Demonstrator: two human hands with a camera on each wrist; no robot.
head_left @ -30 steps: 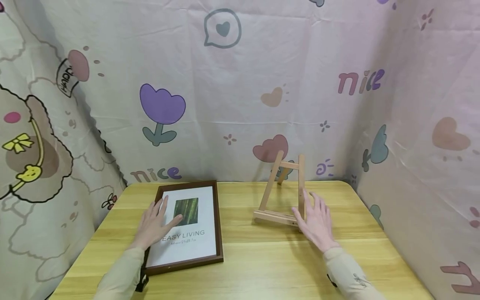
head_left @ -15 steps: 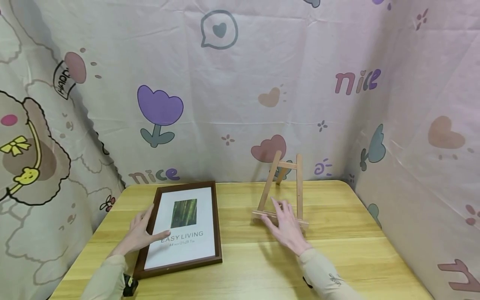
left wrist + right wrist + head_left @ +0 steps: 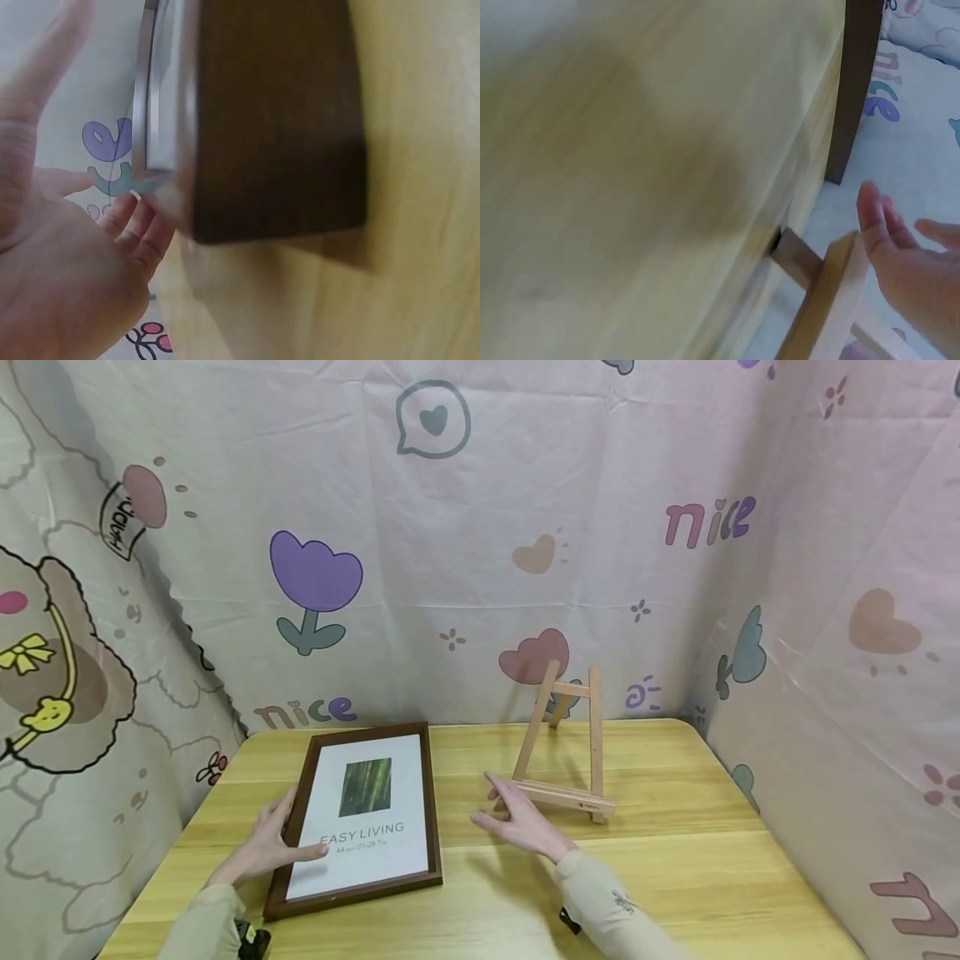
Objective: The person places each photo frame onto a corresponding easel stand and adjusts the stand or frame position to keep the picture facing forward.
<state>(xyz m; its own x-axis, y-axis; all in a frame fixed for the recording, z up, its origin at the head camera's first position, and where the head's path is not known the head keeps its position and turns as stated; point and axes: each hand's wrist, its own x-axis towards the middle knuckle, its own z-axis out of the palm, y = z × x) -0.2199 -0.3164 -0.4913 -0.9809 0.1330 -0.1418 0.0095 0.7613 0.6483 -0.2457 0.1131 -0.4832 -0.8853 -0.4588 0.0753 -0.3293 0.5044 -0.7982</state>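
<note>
A brown picture frame (image 3: 433,810) lies face up on the left of the table, with a white insert reading EASY LIVING and a small green picture. My left hand (image 3: 262,847) is at its left side, thumb stretched over the front and fingers along the outer edge. In the left wrist view, the fingertips are right by the corner of the frame (image 3: 277,120). My right hand (image 3: 528,825) reaches leftward between the frame and a small wooden easel (image 3: 570,796), fingers extended and holding nothing. The easel's ledge (image 3: 825,307) shows close below that hand in the right wrist view.
The wood-grain table (image 3: 480,927) ends at a back edge against a printed cloth (image 3: 450,527), which also hangs along both sides. The easel stands upright at the back right, its rear leg near the cloth.
My right hand has moved left from the easel's right leg, past its ledge, toward the picture frame. My left hand has shifted from over the frame's front to its left edge.
</note>
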